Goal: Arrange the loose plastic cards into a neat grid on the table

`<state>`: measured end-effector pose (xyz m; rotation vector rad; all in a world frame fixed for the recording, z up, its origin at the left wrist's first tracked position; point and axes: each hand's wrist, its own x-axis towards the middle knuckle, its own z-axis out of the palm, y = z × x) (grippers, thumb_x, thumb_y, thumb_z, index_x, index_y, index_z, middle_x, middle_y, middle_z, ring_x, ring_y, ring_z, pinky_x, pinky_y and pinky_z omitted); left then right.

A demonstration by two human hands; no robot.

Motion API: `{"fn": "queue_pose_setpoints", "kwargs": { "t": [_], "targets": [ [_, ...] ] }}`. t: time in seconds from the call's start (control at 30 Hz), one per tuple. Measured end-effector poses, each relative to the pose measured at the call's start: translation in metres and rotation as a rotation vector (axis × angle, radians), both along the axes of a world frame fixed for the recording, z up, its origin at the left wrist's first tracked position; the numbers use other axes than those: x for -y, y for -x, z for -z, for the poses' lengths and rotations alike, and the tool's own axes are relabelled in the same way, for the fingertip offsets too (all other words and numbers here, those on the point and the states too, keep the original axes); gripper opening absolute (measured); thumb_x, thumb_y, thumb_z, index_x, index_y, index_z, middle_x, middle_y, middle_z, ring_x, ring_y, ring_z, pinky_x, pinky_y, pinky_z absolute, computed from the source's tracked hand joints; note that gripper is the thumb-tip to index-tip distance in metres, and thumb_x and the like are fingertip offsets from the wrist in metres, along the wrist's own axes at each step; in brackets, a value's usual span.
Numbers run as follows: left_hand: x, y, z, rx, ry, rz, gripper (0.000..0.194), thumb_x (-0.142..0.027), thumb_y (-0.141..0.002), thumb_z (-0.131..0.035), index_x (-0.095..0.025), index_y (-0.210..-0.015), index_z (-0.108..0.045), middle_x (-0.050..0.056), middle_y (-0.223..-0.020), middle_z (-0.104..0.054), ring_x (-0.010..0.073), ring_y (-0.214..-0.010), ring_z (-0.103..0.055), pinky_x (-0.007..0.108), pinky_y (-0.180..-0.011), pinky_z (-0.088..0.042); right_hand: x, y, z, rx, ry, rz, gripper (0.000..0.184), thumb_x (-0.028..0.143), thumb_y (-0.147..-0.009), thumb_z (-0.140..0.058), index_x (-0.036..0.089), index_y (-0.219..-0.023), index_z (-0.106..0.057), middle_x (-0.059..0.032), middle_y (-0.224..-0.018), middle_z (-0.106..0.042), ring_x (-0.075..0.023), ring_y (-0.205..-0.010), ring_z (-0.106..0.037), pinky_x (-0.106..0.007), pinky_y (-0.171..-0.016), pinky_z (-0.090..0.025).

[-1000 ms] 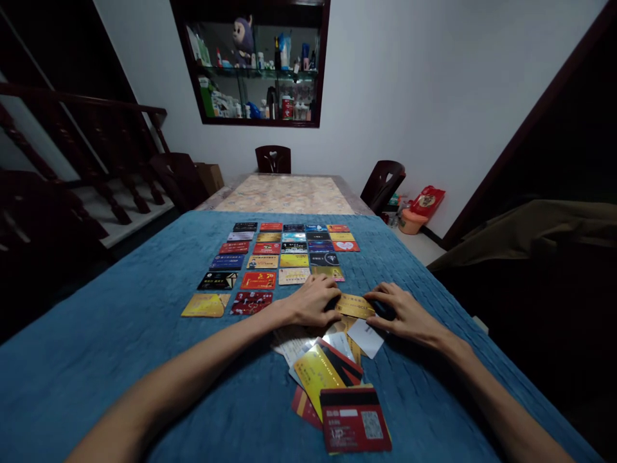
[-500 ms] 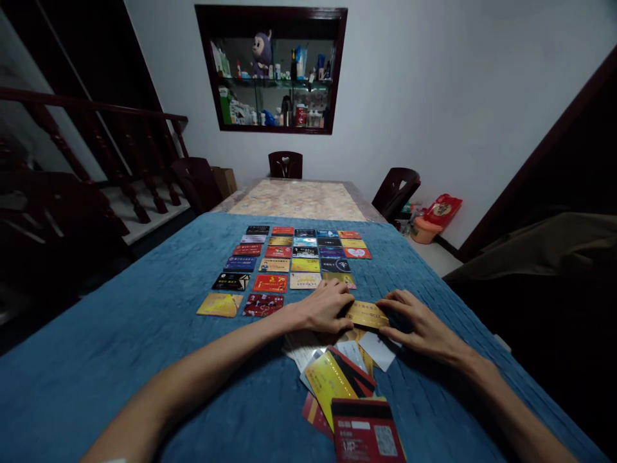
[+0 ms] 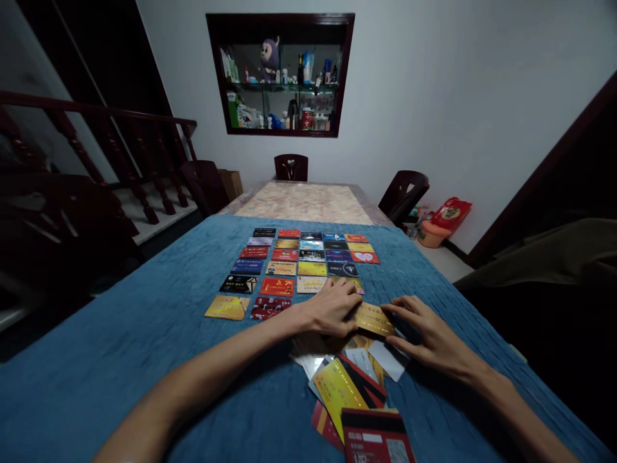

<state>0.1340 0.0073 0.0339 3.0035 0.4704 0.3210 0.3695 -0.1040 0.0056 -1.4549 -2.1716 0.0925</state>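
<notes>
A gold card (image 3: 374, 319) is between my two hands, tilted a little above the cloth. My right hand (image 3: 427, 329) grips its right end, thumb below and fingers above. My left hand (image 3: 333, 307) is closed at the card's left end, its fingertips partly hidden, and it covers part of a card in the nearest rows. Below lies a loose heap of cards: a yellow card (image 3: 341, 386), a dark red card (image 3: 378, 440) with a black stripe and a white card (image 3: 388, 360). Beyond my left arm, rows of face-up cards include a red card (image 3: 277, 287) and a gold-yellow card (image 3: 227, 307).
A blue cloth (image 3: 159, 308) covers the near part of the table, with a patterned tabletop (image 3: 299, 199) beyond. Dark wooden chairs (image 3: 403, 193) stand around it. A wall cabinet (image 3: 284, 83) hangs at the back, and an orange bucket (image 3: 432, 235) sits on the floor at right.
The whole view has shifted slightly right and down. The gold card has tilted a little between my hands; both hands keep about the same place over the heap.
</notes>
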Motion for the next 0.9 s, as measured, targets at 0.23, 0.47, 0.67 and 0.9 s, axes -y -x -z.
{"fn": "queue_pose_setpoints", "kwargs": {
  "t": [0.23, 0.47, 0.67, 0.9],
  "targets": [
    [-0.001, 0.011, -0.020, -0.018, -0.026, -0.020, 0.043, -0.030, -0.081, -0.066, -0.014, -0.119, -0.056, 0.013, -0.116, -0.056, 0.0297, -0.108, -0.049, 0.044, -0.088, -0.039, -0.009, 0.010, -0.009, 0.051, -0.072, 0.002, 0.041, 0.042, -0.088, -0.060, 0.024, -0.125, -0.063, -0.0139, -0.114, -0.063, -0.0291, -0.103, -0.057, -0.048, -0.086, -0.051],
    [-0.018, 0.029, -0.034, -0.017, -0.062, -0.061, 0.027, -0.028, -0.080, -0.066, -0.016, -0.103, -0.060, 0.013, -0.113, -0.057, 0.0309, -0.107, -0.048, 0.044, -0.088, -0.038, -0.040, 0.026, -0.031, 0.141, -0.064, -0.054, 0.042, 0.048, -0.089, -0.059, 0.025, -0.124, -0.063, -0.0132, -0.111, -0.063, -0.0294, -0.100, -0.056, -0.048, -0.083, -0.049],
    [-0.044, 0.053, -0.042, -0.045, -0.119, -0.140, 0.025, -0.027, -0.080, -0.069, -0.015, -0.100, -0.060, 0.013, -0.114, -0.057, 0.0305, -0.107, -0.049, 0.043, -0.087, -0.038, -0.082, 0.049, -0.043, 0.197, -0.068, -0.120, 0.042, 0.046, -0.090, -0.058, 0.022, -0.123, -0.063, -0.0136, -0.109, -0.062, -0.0297, -0.101, -0.055, -0.046, -0.085, -0.048],
    [-0.079, 0.085, -0.048, -0.079, -0.145, -0.258, 0.029, -0.025, -0.079, -0.068, -0.016, -0.105, -0.062, 0.013, -0.117, -0.058, 0.0310, -0.112, -0.048, 0.043, -0.088, -0.039, -0.136, 0.081, -0.049, 0.251, -0.076, -0.156, 0.040, 0.043, -0.089, -0.060, 0.020, -0.122, -0.064, -0.0146, -0.112, -0.060, -0.0297, -0.100, -0.053, -0.045, -0.086, -0.047]
  ]
}}
